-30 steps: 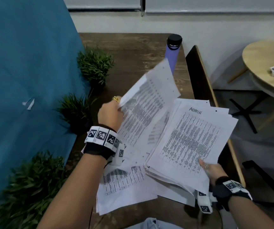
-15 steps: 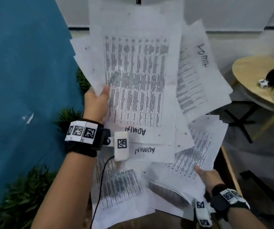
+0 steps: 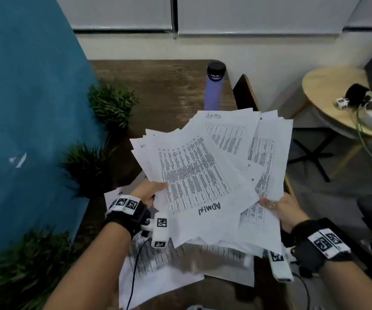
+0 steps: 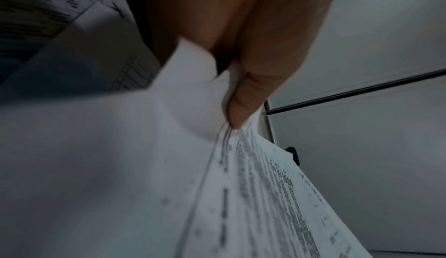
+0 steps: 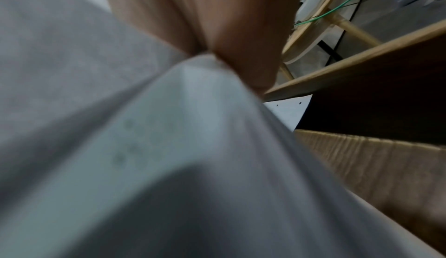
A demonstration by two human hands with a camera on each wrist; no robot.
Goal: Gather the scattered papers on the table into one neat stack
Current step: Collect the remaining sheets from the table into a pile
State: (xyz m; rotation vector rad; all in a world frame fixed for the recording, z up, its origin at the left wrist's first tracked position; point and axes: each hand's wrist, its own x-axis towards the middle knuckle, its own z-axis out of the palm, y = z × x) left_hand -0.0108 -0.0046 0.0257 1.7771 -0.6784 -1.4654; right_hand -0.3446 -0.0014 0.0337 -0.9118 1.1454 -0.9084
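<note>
A loose, fanned bundle of printed papers (image 3: 205, 180) hangs above the dark wooden table (image 3: 158, 86). My left hand (image 3: 151, 193) pinches the bundle's left edge, thumb on top; the left wrist view shows the thumb (image 4: 243, 109) pressing on the sheets (image 4: 169, 166). My right hand (image 3: 279, 206) grips the bundle's right edge, and the right wrist view shows my fingers (image 5: 241, 52) clamped on blurred paper (image 5: 169, 147). A few more printed sheets (image 3: 156, 271) lie flat on the table below the bundle.
A purple bottle (image 3: 213, 86) with a black cap stands behind the papers. Small green plants (image 3: 111, 104) line the teal partition (image 3: 23, 108) on the left. A chair back (image 3: 245, 92) stands at the table's right edge, and a round side table (image 3: 337, 90) beyond it.
The sheets my left hand held high have come down onto the pile in my right hand. Both hands now hold one fanned bundle low over the table.
</note>
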